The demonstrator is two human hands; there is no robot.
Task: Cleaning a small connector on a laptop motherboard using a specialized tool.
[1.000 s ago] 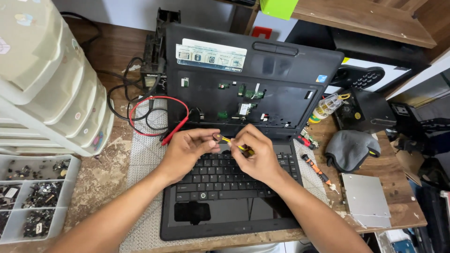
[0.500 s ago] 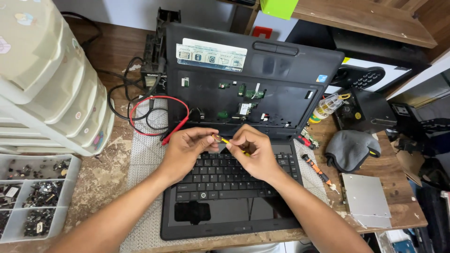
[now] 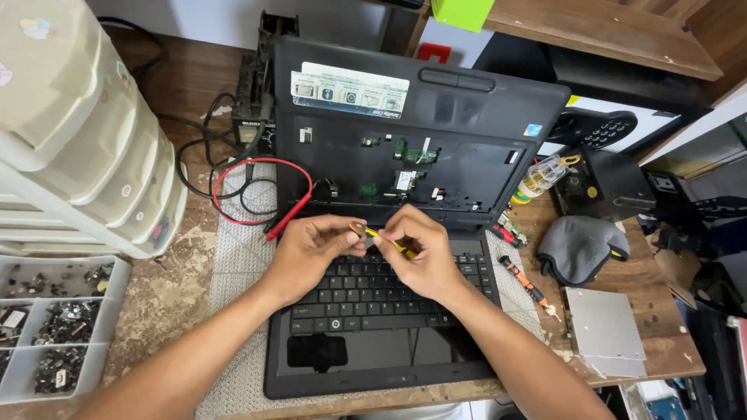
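Barely anything has shifted — left hand (image 3: 311,253) and right hand (image 3: 424,253) stay pinching the small yellow-handled tool (image 3: 381,235) over the keyboard (image 3: 366,299), laptop base (image 3: 405,155) at twelve o'clock — work unchanged.

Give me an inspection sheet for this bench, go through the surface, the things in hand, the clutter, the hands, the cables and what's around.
Surface: worn wooden table with a grey mat under the laptop.
Things in hand: a small yellow-handled tool, held over the keyboard; a black cover panel with small green boards leans behind.
Clutter: orange screwdriver, grey cloth, flat metal drive, tray of screws.
Hands: left hand and right hand both pinch the tool.
Cables: red lead and black wires coiled left of the panel.
Surroundings: cream plastic drawers at left, wooden shelf behind.
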